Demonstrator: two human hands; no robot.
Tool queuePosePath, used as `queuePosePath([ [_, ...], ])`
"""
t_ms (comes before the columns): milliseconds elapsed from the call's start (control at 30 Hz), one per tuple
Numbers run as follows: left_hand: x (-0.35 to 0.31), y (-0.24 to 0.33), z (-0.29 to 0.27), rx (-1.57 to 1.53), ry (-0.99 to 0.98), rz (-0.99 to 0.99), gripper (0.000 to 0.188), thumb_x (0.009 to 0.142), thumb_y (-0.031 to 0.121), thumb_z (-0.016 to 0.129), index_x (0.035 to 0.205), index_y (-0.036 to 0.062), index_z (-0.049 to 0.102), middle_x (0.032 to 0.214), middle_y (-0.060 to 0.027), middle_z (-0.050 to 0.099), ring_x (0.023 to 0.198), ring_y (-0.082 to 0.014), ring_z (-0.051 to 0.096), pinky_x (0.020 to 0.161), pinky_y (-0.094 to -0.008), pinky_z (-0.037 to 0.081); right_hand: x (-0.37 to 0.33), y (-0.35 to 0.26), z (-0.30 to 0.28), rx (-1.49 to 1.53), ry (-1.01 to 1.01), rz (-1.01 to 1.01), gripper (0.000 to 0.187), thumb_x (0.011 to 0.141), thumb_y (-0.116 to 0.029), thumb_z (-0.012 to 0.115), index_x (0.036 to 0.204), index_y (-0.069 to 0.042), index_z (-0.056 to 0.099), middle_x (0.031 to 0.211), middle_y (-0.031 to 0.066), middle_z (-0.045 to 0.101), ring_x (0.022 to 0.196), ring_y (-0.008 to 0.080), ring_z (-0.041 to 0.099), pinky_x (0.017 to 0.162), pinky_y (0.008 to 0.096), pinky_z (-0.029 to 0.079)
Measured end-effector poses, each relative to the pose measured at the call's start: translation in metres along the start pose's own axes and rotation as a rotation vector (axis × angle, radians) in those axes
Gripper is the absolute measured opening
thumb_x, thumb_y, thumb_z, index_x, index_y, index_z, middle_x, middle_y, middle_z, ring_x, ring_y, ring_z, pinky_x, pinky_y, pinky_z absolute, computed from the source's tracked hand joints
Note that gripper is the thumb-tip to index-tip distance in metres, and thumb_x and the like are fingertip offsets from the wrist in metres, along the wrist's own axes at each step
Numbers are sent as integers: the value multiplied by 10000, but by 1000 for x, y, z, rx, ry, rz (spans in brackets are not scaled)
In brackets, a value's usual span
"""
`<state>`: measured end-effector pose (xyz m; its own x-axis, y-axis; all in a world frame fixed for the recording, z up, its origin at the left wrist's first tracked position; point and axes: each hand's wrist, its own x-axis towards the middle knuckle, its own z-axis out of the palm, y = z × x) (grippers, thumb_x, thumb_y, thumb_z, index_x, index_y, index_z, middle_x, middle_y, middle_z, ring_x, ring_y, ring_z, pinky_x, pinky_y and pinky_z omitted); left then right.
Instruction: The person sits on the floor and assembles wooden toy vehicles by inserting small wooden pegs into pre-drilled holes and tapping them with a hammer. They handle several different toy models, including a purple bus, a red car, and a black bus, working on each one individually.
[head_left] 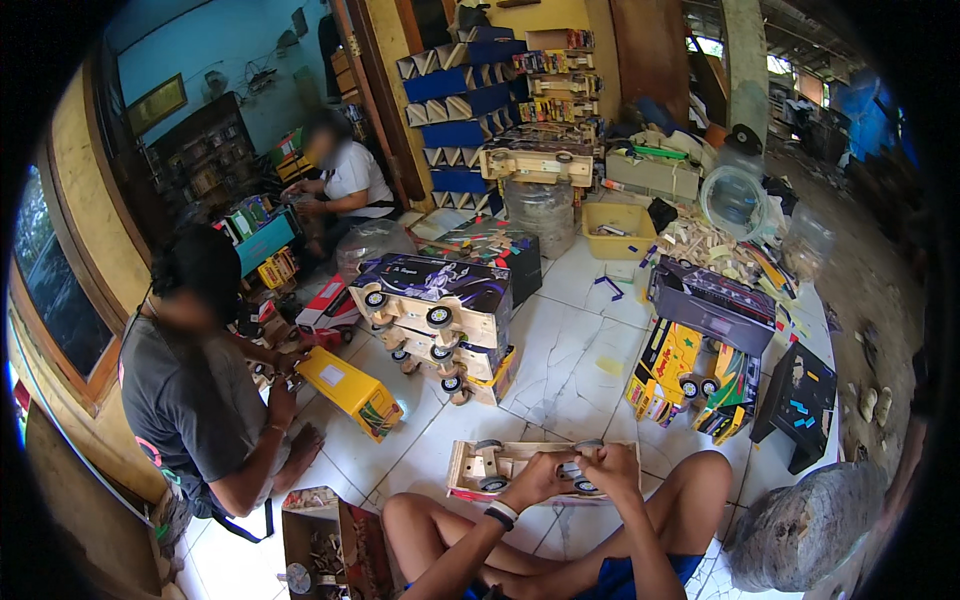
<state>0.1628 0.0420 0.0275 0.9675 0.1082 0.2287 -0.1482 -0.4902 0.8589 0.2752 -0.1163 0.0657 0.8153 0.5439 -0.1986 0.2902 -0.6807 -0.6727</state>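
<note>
In front of my crossed legs a wooden toy truck [525,458] lies upside down on the tiled floor, its pale underside facing up. Black wheels with light hubs, one of them the left-hand wheel [492,482], are fitted to wooden blocks on it. My left hand [533,482] is closed above the right part of the underside, a light band on its wrist. Beside it my right hand [610,470] is closed too, its fingertips meeting the left ones close to a wheel. Whatever is pinched between them is hidden by the fingers.
Upturned toy trucks [440,325] are stacked ahead, with yellow and purple ones [690,375] to the right. A co-worker [205,370] at left handles a yellow truck body [350,390]. A box of wood pieces [325,545] stands by my left knee, a wrapped bundle [810,525] at right.
</note>
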Motion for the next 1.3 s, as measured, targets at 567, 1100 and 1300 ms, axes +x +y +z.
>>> queuePosePath([
  [567,2,17,-4,69,-4,-90,517,725,53,801,1229,4,699,972,-260,716,793,-386,690,729,-431,543,0,-1,19,-6,234,-73,417,772,-427,848,789,-20,758,765,202,739,770,387,746,733,481,579],
  [1100,6,1,0,127,82,168,524,737,82,841,1217,-14,654,993,-239,703,824,-396,670,730,-425,524,-8,-12,11,12,276,-123,353,794,-356,842,772,-21,731,749,185,736,748,392,732,705,495,565],
  [1300,4,0,-2,119,-55,-120,517,742,28,768,1244,7,648,849,-188,638,719,-229,626,648,-372,501,-4,-15,12,-107,239,-144,411,824,-452,805,826,-45,748,810,205,739,797,419,737,737,531,572],
])
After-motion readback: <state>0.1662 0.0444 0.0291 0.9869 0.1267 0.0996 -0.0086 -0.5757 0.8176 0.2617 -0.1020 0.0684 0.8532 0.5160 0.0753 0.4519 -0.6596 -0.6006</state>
